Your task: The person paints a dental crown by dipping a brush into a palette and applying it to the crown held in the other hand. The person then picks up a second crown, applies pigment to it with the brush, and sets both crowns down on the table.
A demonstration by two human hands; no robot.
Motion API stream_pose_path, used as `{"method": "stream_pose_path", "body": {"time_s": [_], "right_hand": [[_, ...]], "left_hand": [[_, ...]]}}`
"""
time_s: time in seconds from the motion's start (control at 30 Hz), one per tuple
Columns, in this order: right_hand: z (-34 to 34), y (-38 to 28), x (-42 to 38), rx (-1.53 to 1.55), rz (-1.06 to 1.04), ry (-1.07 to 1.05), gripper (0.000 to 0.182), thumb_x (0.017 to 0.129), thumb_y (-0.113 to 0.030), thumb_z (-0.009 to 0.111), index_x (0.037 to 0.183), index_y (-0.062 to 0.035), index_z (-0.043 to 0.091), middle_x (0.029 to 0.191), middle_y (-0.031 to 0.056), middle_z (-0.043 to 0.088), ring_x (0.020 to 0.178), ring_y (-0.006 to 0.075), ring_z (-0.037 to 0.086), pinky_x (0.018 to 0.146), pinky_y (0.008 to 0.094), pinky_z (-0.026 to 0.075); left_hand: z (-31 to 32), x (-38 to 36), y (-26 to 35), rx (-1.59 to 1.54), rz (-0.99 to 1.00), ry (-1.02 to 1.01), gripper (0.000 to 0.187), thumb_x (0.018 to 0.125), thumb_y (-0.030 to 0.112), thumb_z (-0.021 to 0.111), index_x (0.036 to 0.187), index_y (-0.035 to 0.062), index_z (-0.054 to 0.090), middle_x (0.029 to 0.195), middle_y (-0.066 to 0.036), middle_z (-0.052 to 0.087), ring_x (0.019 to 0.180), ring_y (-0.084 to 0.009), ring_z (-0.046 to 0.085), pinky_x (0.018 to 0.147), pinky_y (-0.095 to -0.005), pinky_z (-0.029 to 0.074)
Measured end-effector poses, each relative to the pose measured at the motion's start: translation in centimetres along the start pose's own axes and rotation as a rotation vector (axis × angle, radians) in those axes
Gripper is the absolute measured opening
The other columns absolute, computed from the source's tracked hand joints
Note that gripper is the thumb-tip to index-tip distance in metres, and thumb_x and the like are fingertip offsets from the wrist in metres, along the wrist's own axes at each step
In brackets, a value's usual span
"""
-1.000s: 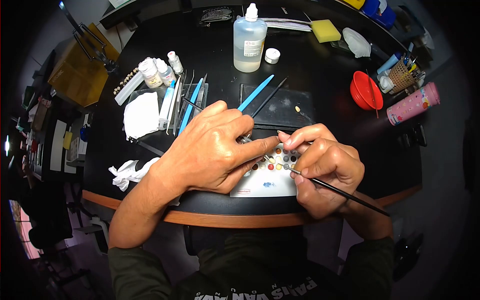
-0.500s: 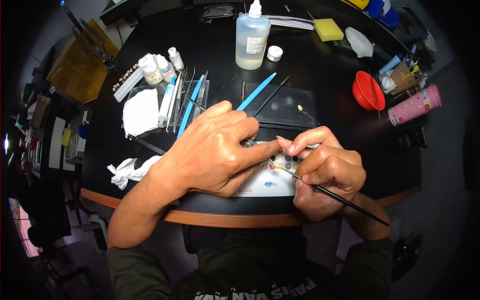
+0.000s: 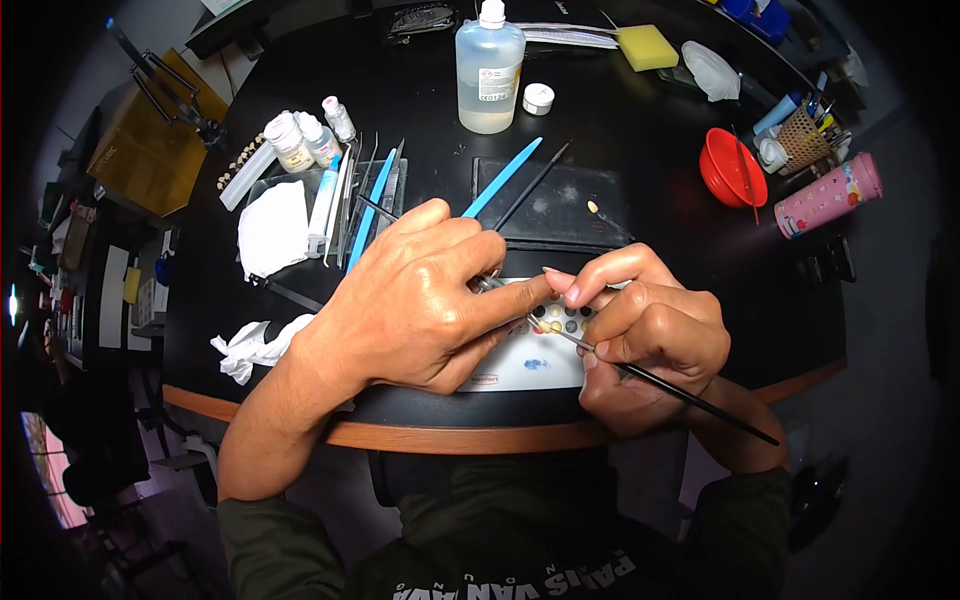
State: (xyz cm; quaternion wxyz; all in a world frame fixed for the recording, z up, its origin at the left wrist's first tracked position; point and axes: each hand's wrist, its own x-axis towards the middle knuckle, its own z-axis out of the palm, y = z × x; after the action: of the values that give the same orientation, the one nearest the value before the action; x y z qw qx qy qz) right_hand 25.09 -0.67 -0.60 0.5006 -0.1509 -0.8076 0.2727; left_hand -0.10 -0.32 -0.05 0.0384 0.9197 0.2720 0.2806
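My right hand (image 3: 665, 345) pinches a fine brush (image 3: 700, 405) with a black handle. Its tip points up and left, close to the fingers of my left hand. My left hand (image 3: 425, 300) is closed around a slim metal tool (image 3: 487, 282), most of which my fingers cover. A dark end of it seems to stick out above the back of that hand. The index fingertips of both hands meet or nearly meet. Below them lies a white palette (image 3: 520, 375) with rows of coloured dots and a blue smear. Whatever the metal tool's tip carries is too small to make out.
Behind my hands, a dark tray (image 3: 580, 240) bears a blue-handled tool (image 3: 503, 180), a black brush (image 3: 533, 187) and a small tooth-like piece (image 3: 593, 207). A large bottle (image 3: 489, 80), red bowl (image 3: 727, 175), pink tumbler (image 3: 830, 197) and crumpled tissue (image 3: 255, 348) stand around.
The view has shifted slightly, so the tabletop things sit a little further left and up. Both hands keep nearly the same pose and grip.
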Motion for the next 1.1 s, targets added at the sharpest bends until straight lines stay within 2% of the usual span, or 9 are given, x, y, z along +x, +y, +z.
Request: {"method": "stream_pose_path", "body": {"time_s": [0.43,0.53,0.63,1.1], "right_hand": [[-0.04,-0.05,0.06,-0.014,0.002,0.007,0.026,0.060,0.013,0.067,0.069,-0.0058,0.052,0.067,0.0056,0.062,0.085,0.0303,0.074,0.075,0.0387,0.063],[-0.47,-0.22,-0.11,-0.007,0.017,-0.066,0.025,0.066,0.016,0.065,0.075,-0.0042,0.052,0.076,0.0093,0.066,0.092,0.0270,0.067,0.094,0.0504,0.067],[0.25,0.33,0.00,-0.013,-0.037,0.043,0.026,0.059,0.013,0.068,0.069,-0.0058,0.052,0.066,0.0054,0.061,0.085,0.0293,0.074,0.072,0.0369,0.062],[0.05,0.08,-0.05,-0.019,-0.030,0.036,0.028,0.058,0.012,0.068,0.067,-0.0071,0.050,0.070,0.0051,0.059,0.087,0.0284,0.075,0.063,0.0322,0.056]], "left_hand": [[-0.18,0.21,0.10,-0.003,0.003,0.007,0.051,0.069,0.018,0.082,0.119,0.0121,0.081,0.077,-0.003,0.049,0.068,-0.0228,0.047,0.066,-0.0378,0.033],[-0.35,0.30,0.07,-0.015,0.007,0.002,0.050,0.069,0.017,0.082,0.118,0.0114,0.081,0.076,-0.004,0.049,0.067,-0.0230,0.047,0.065,-0.0381,0.033],[-0.36,0.36,0.11,-0.023,0.005,0.001,0.047,0.070,0.016,0.082,0.117,0.0108,0.081,0.076,-0.004,0.049,0.067,-0.0234,0.047,0.065,-0.0386,0.033],[-0.39,0.43,0.20,-0.020,-0.008,-0.026,0.042,0.074,0.015,0.081,0.115,0.0098,0.081,0.075,-0.005,0.050,0.067,-0.0234,0.049,0.064,-0.0388,0.032]]}}
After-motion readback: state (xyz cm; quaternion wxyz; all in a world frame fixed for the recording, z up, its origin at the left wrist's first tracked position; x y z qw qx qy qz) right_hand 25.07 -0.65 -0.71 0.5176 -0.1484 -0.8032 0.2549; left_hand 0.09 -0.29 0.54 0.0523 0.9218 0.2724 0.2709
